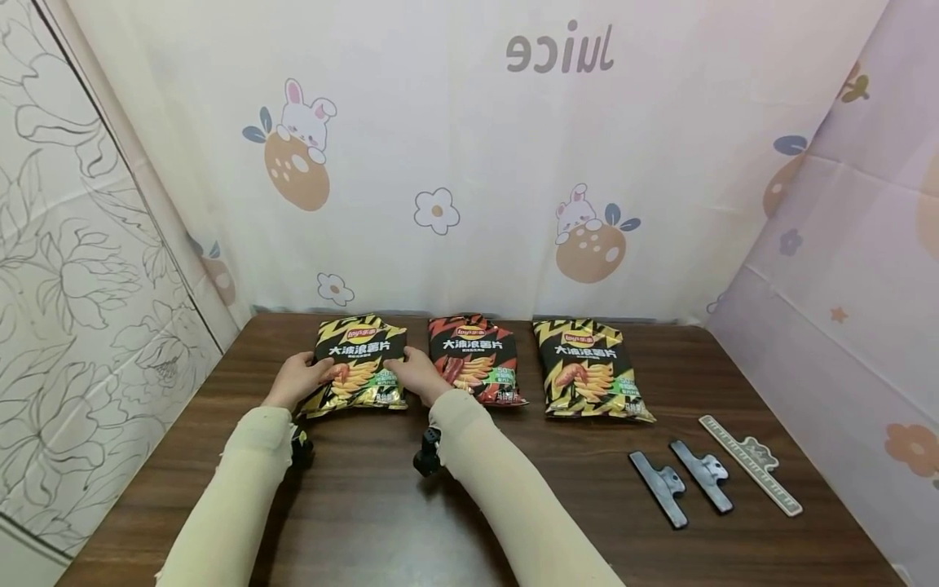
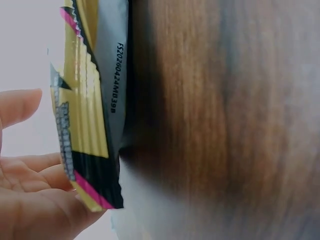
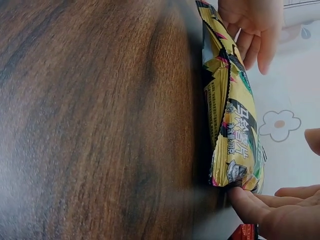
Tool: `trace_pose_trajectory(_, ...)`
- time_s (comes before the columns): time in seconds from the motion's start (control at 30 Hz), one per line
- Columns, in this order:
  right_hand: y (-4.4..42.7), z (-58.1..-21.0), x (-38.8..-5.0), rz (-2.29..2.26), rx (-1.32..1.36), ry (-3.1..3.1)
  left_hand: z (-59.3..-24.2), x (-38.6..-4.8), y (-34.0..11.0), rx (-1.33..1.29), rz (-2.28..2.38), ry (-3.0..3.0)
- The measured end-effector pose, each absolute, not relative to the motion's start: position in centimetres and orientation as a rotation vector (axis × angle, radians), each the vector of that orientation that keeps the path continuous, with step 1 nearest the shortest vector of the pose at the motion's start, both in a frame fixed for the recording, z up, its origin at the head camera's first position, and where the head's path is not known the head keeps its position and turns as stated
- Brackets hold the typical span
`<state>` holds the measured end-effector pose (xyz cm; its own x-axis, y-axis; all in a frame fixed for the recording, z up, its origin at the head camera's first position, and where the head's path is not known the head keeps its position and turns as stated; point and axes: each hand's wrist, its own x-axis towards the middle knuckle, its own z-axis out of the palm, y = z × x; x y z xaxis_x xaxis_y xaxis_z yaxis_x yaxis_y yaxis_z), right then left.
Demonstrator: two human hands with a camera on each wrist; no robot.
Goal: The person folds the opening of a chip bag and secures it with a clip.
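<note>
A yellow-and-black Lay's chip bag (image 1: 359,383) lies at the back left of the table, flanked by both hands. The left hand (image 1: 299,379) touches its left edge; in the left wrist view that thumb (image 2: 20,106) stands off the bag's face while the other fingers lie by its side. At the right edge, the right hand (image 1: 421,375) has its fingers (image 3: 247,204) against the bag's corner, and its thumb is raised apart from the face. The bag's underside is hidden.
A red-and-black chip bag (image 1: 473,359) lies right of the right hand, and another yellow-and-black bag (image 1: 590,371) farther right. Two grey metal clips (image 1: 659,489) and a pale ruler-edged clip (image 1: 750,465) lie at the table's right. A printed curtain (image 1: 469,163) hangs behind.
</note>
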<state>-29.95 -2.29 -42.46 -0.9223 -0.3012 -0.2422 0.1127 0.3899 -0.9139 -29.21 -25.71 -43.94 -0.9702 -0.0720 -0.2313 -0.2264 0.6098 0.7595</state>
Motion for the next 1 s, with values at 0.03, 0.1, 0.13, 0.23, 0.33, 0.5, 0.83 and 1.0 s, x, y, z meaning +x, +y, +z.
trace_pose_trajectory(0.03, -2.3, -42.5, -29.9, -1.547, -0.152, 2.281, -44.0, -29.1, -25.7, -0.250, 1.304, 2.647)
trace_pose_trajectory(0.1, -2.2, -42.6, -29.9, -1.540, -0.140, 2.281, -44.1, -29.0, -25.6, -0.248, 1.321, 2.631)
trace_pose_trajectory(0.13, -2.2, -42.6, -29.9, -1.537, -0.135, 2.282, -44.1, -28.9, -25.6, -0.248, 1.325, 2.624)
trace_pose_trajectory(0.23, -2.1, -42.8, -29.9, -1.530, -0.125, 2.289, -44.2, -28.7, -25.5, -0.247, 1.339, 2.611)
trace_pose_trajectory(0.33, -2.0, -42.8, -30.0, -1.504, -0.119, 2.300, -44.0, -28.5, -25.5, -0.244, 1.345, 2.610)
trace_pose_trajectory(0.5, -1.8, -42.6, -30.3, -1.499, -0.119, 2.286, -43.5, -28.3, -25.5, -0.233, 1.365, 2.624)
trace_pose_trajectory(0.83, -1.3, -41.9, -30.2, -1.578, -0.133, 2.230, -43.4, -27.9, -25.5, -0.241, 1.421, 2.629)
trace_pose_trajectory(1.0, -1.1, -41.8, -30.2, -1.592, -0.118, 2.238, -43.3, -27.6, -25.3, -0.247, 1.434, 2.630)
